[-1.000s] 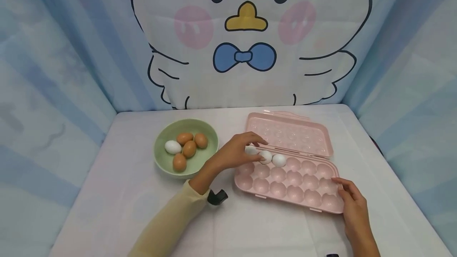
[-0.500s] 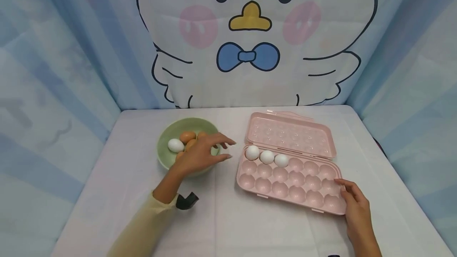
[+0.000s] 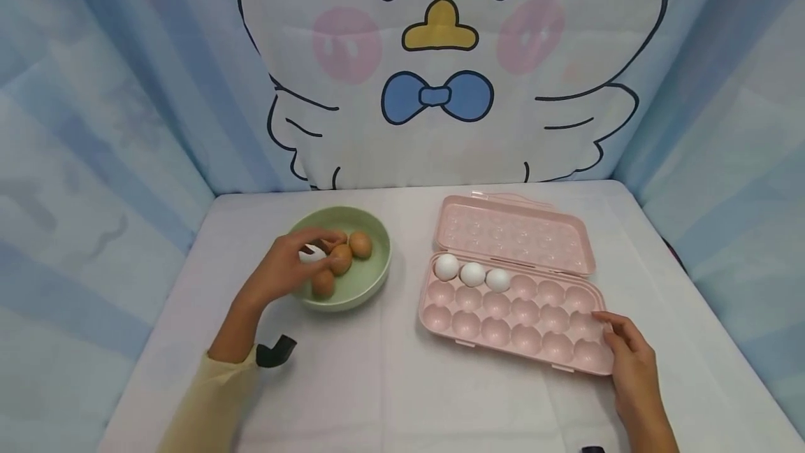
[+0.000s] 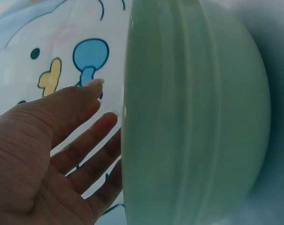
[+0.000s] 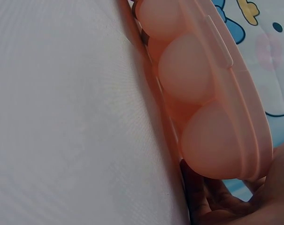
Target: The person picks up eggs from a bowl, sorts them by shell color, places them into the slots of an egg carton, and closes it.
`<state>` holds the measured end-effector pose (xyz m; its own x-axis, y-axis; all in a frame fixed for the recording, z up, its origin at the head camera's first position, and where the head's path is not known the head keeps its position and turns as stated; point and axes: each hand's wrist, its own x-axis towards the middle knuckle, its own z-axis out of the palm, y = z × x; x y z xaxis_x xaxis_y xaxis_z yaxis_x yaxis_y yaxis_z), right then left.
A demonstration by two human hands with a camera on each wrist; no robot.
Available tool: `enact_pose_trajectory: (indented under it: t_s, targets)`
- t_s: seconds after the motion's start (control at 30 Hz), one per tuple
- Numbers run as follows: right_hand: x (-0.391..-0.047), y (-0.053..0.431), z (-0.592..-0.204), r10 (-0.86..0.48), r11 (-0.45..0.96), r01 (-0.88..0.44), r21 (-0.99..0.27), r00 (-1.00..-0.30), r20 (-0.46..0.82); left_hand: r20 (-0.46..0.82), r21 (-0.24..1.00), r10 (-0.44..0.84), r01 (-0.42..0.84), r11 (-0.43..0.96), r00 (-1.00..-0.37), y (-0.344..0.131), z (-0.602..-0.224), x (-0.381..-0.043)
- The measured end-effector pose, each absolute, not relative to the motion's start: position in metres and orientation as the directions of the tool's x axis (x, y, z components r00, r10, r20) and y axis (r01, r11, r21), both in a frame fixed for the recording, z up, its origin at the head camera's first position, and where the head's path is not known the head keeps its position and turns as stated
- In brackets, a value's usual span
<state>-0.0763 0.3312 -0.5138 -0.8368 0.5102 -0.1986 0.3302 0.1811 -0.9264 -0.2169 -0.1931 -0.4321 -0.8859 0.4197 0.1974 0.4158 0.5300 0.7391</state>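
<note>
In the head view, my left hand (image 3: 277,272) is over the left side of a green bowl (image 3: 375,278), its thumb and fingers spread above a partly covered white egg (image 3: 312,254). Several brown eggs (image 3: 361,245) lie beside that one. The left wrist view has the fingers bent behind the bowl's rim, so any contact with an egg is hidden. To the right lies a pink egg box (image 3: 525,311) with its lid (image 3: 516,226) folded back. Three white eggs (image 3: 473,274) fill the left part of its back row. My right hand (image 3: 635,362) grips the box's right end.
A white cloth (image 3: 402,397) covers the table. Curtains (image 3: 94,159) hang at both sides, and a cartoon-printed sheet (image 3: 434,152) closes off the back. A black wrist mount (image 3: 275,351) sticks out beside the left sleeve.
My left hand has let go of a white egg in the box's back row and moved left, over the bowl. The right hand still holds the box's end.
</note>
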Motion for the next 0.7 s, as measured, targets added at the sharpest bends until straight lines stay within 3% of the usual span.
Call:
enact_pose_trajectory:
  t_s: [0.7]
  targets:
    - [-0.078, 0.332, -0.516, 0.526, 0.171, 0.357, -0.918, -0.821, -0.221, 0.040, 0.584, 0.363, 0.317, 0.748, -0.931, -0.211, -0.434, -0.224]
